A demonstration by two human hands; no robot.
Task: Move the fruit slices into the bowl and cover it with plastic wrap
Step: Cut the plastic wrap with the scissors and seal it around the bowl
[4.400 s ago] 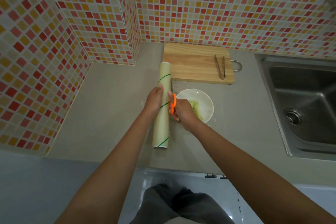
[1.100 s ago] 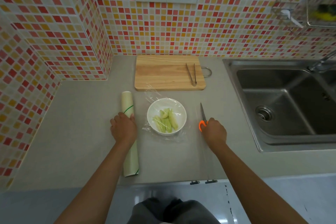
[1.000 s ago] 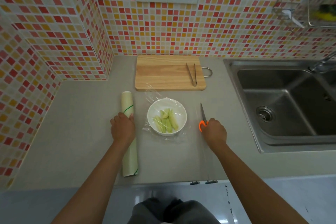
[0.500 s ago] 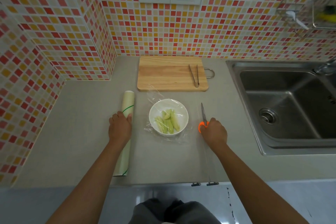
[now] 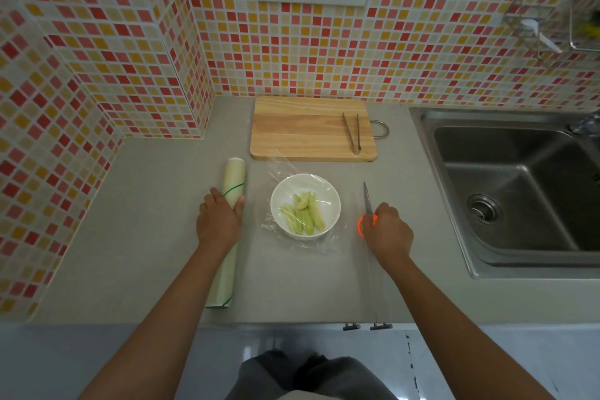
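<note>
- Centrally, white bowl (image 5: 305,206) on the grey counter (image 5: 136,237), holding pale green fruit slices (image 5: 302,214); a sheet of plastic wrap (image 5: 281,172) lies over its top and crumples out around its base.
- Roll of wrap (image 5: 229,230), just left of the bowl, lengthwise toward the wall; left hand (image 5: 219,221) rests palm-down across it, fingers curled around the roll.
- Scissors (image 5: 368,204), right of the bowl, blades closed, pointing away; right hand (image 5: 386,230) closed over the orange handles.
- Wooden cutting board (image 5: 308,130) behind the bowl, metal tongs (image 5: 352,133) on it.
- Steel sink (image 5: 519,188), far right.
</note>
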